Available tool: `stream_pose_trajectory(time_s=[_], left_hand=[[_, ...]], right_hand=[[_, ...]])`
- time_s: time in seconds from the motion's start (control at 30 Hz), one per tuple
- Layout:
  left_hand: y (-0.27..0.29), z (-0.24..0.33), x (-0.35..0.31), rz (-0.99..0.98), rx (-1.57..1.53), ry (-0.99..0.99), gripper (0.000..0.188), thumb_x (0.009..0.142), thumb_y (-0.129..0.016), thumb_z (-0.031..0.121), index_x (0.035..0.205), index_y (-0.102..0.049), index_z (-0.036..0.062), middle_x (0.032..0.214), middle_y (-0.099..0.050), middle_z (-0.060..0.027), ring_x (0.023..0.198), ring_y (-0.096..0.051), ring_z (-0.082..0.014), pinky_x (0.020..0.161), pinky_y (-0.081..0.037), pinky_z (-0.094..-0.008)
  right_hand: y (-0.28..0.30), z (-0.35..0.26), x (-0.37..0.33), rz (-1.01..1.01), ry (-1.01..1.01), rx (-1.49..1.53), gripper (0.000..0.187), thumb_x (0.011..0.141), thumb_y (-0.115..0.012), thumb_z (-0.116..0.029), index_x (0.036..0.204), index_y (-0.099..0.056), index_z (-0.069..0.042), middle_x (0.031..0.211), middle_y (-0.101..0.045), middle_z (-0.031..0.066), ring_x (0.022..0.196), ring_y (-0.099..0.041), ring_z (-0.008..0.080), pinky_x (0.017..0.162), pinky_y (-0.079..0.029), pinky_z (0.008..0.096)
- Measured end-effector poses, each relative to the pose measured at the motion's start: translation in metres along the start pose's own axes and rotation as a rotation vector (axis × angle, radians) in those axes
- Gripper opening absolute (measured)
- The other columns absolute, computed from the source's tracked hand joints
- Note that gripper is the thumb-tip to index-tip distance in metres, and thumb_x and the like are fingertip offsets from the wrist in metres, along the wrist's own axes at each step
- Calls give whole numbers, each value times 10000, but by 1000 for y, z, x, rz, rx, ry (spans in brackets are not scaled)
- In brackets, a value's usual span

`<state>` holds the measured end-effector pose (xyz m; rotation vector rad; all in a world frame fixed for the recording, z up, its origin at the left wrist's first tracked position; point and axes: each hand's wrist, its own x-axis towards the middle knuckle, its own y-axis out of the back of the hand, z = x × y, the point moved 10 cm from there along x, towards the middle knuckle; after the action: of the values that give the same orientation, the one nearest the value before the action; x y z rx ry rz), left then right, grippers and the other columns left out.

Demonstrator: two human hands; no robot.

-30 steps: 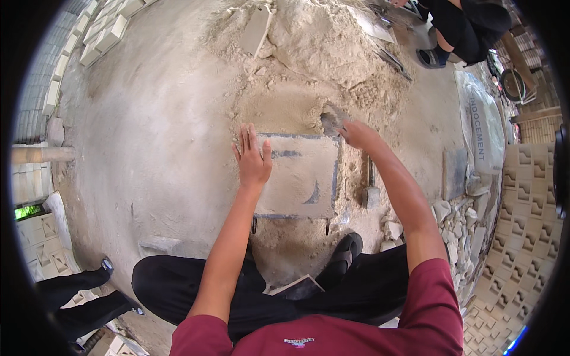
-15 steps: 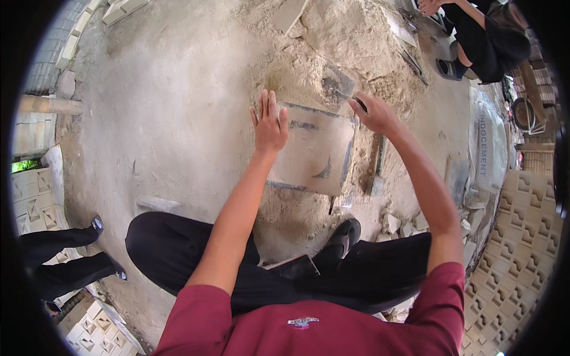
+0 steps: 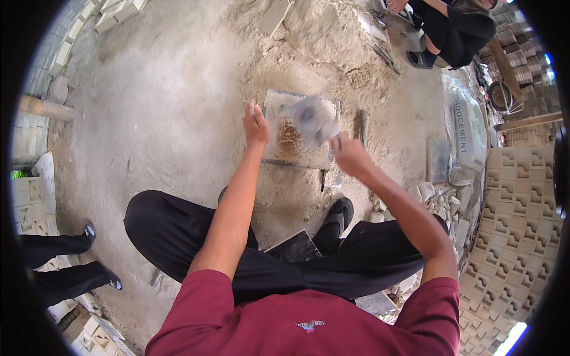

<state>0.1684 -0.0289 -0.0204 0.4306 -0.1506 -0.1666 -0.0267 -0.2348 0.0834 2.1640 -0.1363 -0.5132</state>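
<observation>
My right hand (image 3: 351, 155) is closed round the handle of a trowel (image 3: 316, 123). The trowel's grey blade is blurred by motion and tilted over a flat square mould (image 3: 300, 164) with dark edges. Below the blade, a heap of loose tan sandy mix (image 3: 289, 141) lies on the mould's surface. At the mould's left edge is my left hand (image 3: 256, 123), seen side-on, its fingers extended and nothing in it. Whether it touches the edge I cannot tell.
Loose powder (image 3: 317, 35) is heaped beyond the mould. A dark metal bar (image 3: 360, 127) lies to its right, and a plastic sack (image 3: 466, 124) farther right. Patterned blocks (image 3: 510, 219) are stacked at the right. A person (image 3: 445, 32) crouches far right; another person's legs (image 3: 65, 261) show at left.
The trowel has come from the powder beyond the mould back over it, and sandy mix now lies there. My left hand has turned side-on at the left edge. The view has shifted slightly.
</observation>
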Motion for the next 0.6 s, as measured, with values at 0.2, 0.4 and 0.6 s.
stream_pose_trajectory(time_s=[0.2,0.4,0.6], left_hand=[[-41,97,-7,-206,243,-434,643,1020,-277,446,1483,-310,2,1552,-300,-187,1455,-244,-321,1193,-122,-482],[-67,66,-75,-481,689,-603,676,1007,-313,458,1521,-232,27,1596,-226,-129,1487,-171,-261,1198,-85,-507],[-88,82,-51,-398,803,-538,694,1009,-283,468,1541,-173,36,1618,-157,-117,1500,-128,-258,1200,-53,-528]], right_hand=[[-37,-12,7,40,-26,-160,479,1026,-376,-409,1003,-521,47,773,-660,279,759,-654,478,670,-514,546],[-102,-45,-31,-216,18,-142,450,1024,-378,-419,1072,-501,11,860,-677,274,823,-674,451,714,-532,527],[-68,-29,-13,-297,-83,-139,481,1022,-364,-456,1092,-503,0,873,-679,264,840,-682,433,706,-538,527]])
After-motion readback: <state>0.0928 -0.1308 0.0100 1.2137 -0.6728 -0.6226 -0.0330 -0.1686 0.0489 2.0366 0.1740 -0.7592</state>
